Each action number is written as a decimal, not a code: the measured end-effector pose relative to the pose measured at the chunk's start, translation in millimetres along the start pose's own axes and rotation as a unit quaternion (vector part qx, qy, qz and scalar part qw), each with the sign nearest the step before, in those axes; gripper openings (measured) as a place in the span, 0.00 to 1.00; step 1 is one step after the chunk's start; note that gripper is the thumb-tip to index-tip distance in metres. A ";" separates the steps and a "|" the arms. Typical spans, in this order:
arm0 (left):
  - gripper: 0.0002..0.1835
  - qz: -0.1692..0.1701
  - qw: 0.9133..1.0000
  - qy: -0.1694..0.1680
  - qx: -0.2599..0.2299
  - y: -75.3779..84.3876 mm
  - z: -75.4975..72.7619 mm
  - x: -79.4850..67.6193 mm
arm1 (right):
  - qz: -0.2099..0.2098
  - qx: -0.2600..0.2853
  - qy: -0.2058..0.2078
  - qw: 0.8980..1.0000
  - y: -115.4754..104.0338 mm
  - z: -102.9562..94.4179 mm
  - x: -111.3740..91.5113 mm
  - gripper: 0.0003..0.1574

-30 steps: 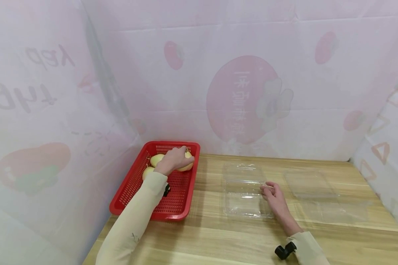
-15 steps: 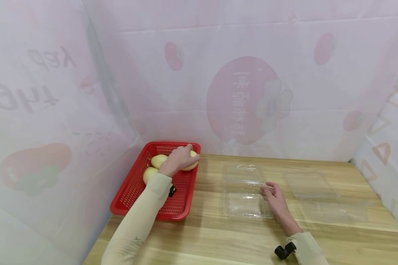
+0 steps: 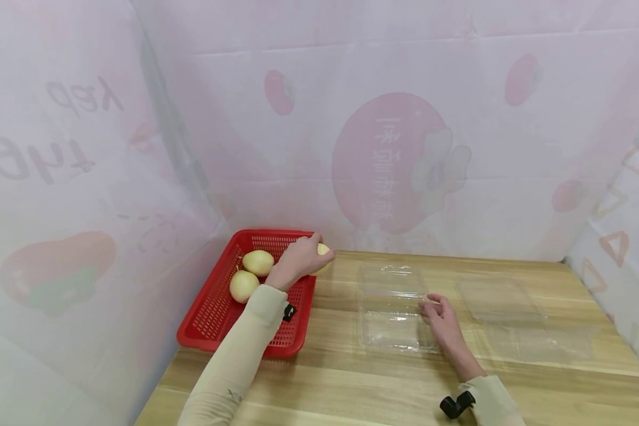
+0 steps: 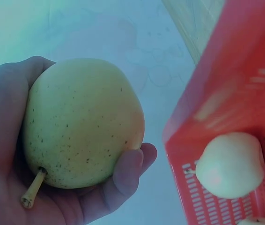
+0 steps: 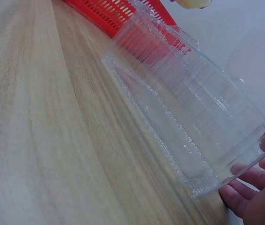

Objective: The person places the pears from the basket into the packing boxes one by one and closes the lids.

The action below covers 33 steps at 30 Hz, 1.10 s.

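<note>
My left hand (image 3: 297,260) grips a pale yellow pear (image 4: 83,126) above the right rim of the red plastic basket (image 3: 191,340). In the left wrist view the fingers curl round the pear's underside, and its short stem points down towards the palm. Two more pears, one farther back (image 3: 258,262) and one nearer (image 3: 244,287), lie in the basket. My right hand (image 3: 446,325) holds the right side of a clear plastic clamshell box (image 3: 394,328) standing opened out on the table. Fingertips show at the box's rim and wall in the right wrist view.
To the right of my right hand lie other clear plastic boxes, one farther back (image 3: 497,296) and one nearer (image 3: 551,343). A printed white cloth (image 3: 298,148) hangs behind the wooden table (image 3: 351,390) and along both sides.
My left hand has lifted the pear and carried it rightwards, from inside the basket to over its right rim. The two pears left in the basket show more fully. My right hand has stayed put.
</note>
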<state>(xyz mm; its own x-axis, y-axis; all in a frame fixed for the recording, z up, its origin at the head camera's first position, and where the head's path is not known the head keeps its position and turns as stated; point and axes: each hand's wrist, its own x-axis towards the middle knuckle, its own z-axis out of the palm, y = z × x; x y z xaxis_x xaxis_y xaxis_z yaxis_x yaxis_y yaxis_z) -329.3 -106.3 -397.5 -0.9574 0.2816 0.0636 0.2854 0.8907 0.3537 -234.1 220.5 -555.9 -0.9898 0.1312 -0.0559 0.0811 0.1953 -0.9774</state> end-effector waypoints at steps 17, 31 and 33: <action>0.23 0.013 0.999 0.017 -0.035 25.3 12.0 -3.3 | 0.004 -0.004 0.004 1.000 -3.0 3.2 -0.1 0.28; 0.19 0.014 0.998 0.014 -0.059 44.6 29.9 -9.3 | 0.008 0.006 0.010 1.000 -3.7 5.1 -0.8 0.28; 0.20 0.016 0.998 0.013 -0.063 47.8 32.4 -9.8 | 0.009 0.008 0.011 1.000 -4.4 5.6 0.2 0.28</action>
<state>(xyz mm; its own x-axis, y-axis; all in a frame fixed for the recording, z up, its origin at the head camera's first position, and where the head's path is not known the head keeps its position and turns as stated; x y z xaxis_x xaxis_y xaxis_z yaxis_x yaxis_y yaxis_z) -304.9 -54.9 -411.4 -0.9490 0.2987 0.1005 0.3102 0.8293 0.4648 -235.4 214.2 -552.7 -0.9854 0.1553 -0.0694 0.0969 0.1773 -0.9794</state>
